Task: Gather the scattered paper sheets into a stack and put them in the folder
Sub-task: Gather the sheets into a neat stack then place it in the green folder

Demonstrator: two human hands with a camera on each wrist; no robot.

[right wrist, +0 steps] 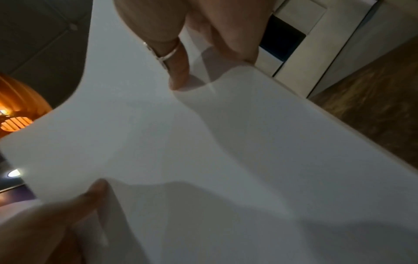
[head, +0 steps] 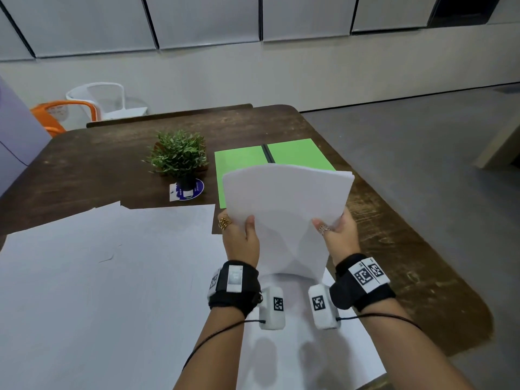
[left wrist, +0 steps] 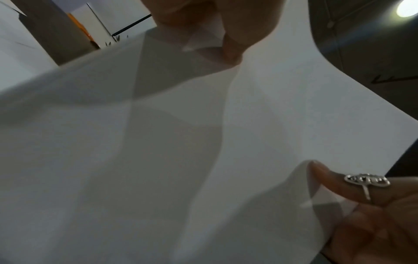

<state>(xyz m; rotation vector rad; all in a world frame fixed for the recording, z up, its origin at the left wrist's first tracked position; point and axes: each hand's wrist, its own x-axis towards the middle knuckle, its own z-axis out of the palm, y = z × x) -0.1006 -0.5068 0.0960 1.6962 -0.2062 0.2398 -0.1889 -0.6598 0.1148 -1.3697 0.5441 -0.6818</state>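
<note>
Both grips grasp the stack [head: 287,209]: left hand [head: 241,238] pinches its left edge, right hand [head: 339,235] its right edge, lifting it tilted above the bench [head: 394,235]. Just beyond lies the open green folder [head: 242,164]; a plant [head: 178,156] stands left of it.

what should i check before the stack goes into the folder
1. Both hands on the stack: ok, left hand and right hand each pinch a side.
2. Sheet edges squared: cannot tell, the stack is bowed and its lower edge is hidden.
3. Folder open and flat: ok, both green halves lie on the table.
4. Path to the folder: ok, it lies just beyond the stack; the plant stands to its left.
5. All sheets gathered: not ok, loose sheets lie on the table.
</note>
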